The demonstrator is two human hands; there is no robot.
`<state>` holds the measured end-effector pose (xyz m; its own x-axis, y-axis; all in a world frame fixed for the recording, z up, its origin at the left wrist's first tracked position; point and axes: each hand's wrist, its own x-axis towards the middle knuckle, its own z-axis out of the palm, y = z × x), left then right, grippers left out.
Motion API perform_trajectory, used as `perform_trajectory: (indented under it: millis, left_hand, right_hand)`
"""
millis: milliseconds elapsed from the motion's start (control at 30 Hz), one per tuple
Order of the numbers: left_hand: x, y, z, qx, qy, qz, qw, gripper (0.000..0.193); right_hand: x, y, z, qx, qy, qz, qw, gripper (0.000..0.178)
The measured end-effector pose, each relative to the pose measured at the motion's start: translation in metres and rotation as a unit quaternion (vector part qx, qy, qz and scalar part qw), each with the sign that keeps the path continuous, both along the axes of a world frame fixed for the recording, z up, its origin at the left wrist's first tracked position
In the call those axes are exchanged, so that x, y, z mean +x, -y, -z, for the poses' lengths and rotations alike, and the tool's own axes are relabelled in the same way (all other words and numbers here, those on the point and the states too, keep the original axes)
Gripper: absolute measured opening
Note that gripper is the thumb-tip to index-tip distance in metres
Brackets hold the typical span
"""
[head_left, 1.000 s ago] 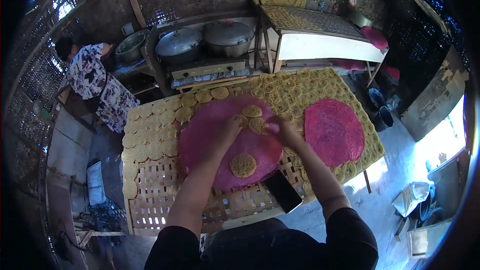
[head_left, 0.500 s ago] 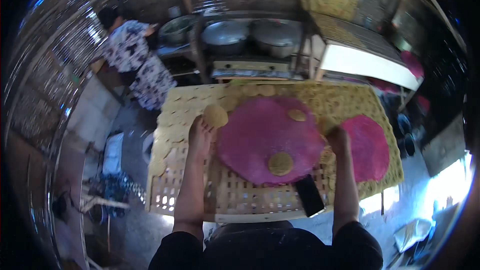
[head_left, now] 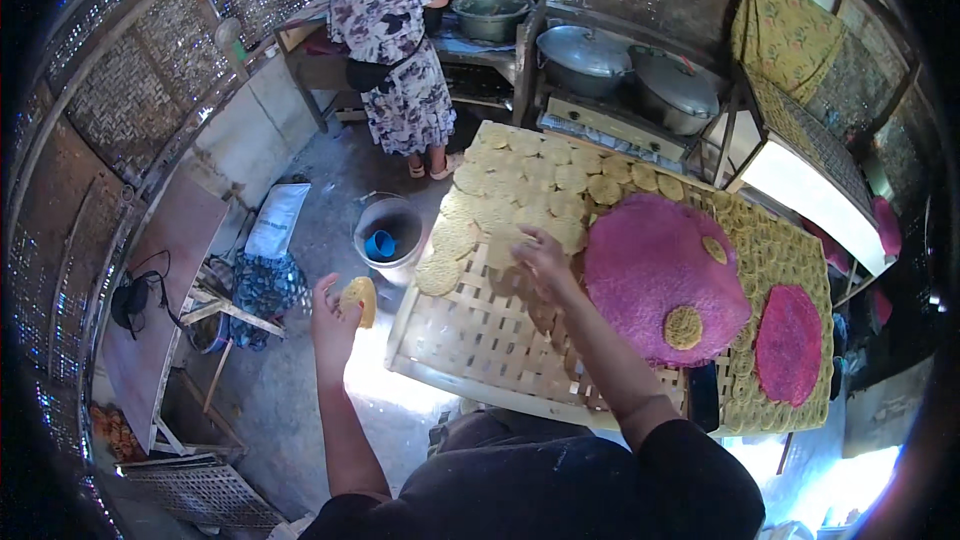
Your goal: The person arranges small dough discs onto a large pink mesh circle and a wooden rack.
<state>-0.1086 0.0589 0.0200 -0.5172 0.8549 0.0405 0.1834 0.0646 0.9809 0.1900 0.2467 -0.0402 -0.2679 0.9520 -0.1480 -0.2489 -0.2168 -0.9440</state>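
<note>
My left hand [head_left: 333,325] is closed on a thin round yellow disc [head_left: 361,300], like a flat cracker. It holds the disc tilted, off the left side of a slatted woven rack [head_left: 480,335]. Over the rack, my right hand [head_left: 543,262] has its fingers apart, just above pale yellow discs, with nothing visible in it. Rows of these discs [head_left: 520,172] cover the rack's far part. Right of my right hand lies a large pink rounded sheet [head_left: 650,270], bearing a browner disc [head_left: 683,327] and a second disc [head_left: 714,250]. A smaller pink piece [head_left: 788,345] lies farther right.
A black phone [head_left: 703,395] lies on the rack's near edge. On the floor left of the rack stands a white bucket [head_left: 400,265] holding a blue dipper [head_left: 380,245]. A person [head_left: 400,60] stands at the back counter. Large lidded pots [head_left: 585,58] sit on a stove behind the rack.
The view has swung left. My left hand has carried the disc leftward off the rack. My right hand has moved left, from beside the pink sheet's right edge to the bare slats and pale discs.
</note>
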Motion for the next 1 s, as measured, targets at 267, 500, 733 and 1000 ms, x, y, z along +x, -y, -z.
perform_trajectory:
  millis: [267, 500, 733, 1000]
  left_hand:
    - [-0.02, 0.007, 0.003, -0.008, 0.105, 0.052, 0.993, 0.054]
    - [0.049, -0.077, 0.011, -0.011, 0.01, 0.223, 0.975, 0.052]
    - [0.087, -0.112, 0.036, 0.008, -0.242, 0.27, 0.932, 0.06]
    - [0.088, -0.11, 0.017, -0.004, -0.464, 0.272, 0.843, 0.032]
  right_hand:
    - [-0.05, 0.006, 0.008, 0.191, 0.35, 0.039, 0.916, 0.04]
    - [-0.029, 0.015, -0.013, 0.339, 0.424, 0.152, 0.826, 0.042]
    - [0.038, 0.062, -0.049, 0.269, 0.453, 0.187, 0.829, 0.04]
    - [0.137, 0.104, -0.056, 0.216, 0.493, 0.283, 0.794, 0.025]
